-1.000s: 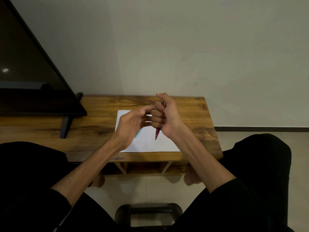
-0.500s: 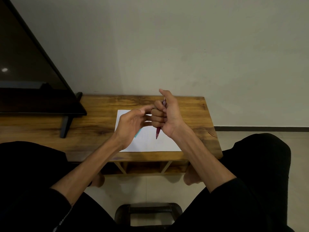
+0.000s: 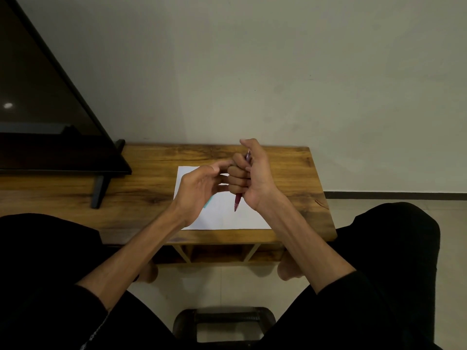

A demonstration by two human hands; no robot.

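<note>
My right hand (image 3: 250, 178) grips a red pen (image 3: 238, 202) in a fist, tip pointing down, thumb raised off the pen's top end. The pen hangs a little above a white sheet of paper (image 3: 227, 218) that lies on the wooden table (image 3: 290, 173). My left hand (image 3: 199, 190) hovers just left of the right fist, fingers loosely curled, forefinger stretched toward the right knuckles. A light blue strip (image 3: 208, 203) shows under my left hand; I cannot tell whether the hand holds it.
A dark flat screen (image 3: 45, 109) on a black stand (image 3: 101, 190) fills the table's left part. A plain wall rises behind. My knees in black flank the table; a dark stool (image 3: 225, 322) stands on the tiled floor below.
My right thumb has lifted up off the pen's top. Both hands otherwise stay in place above the paper.
</note>
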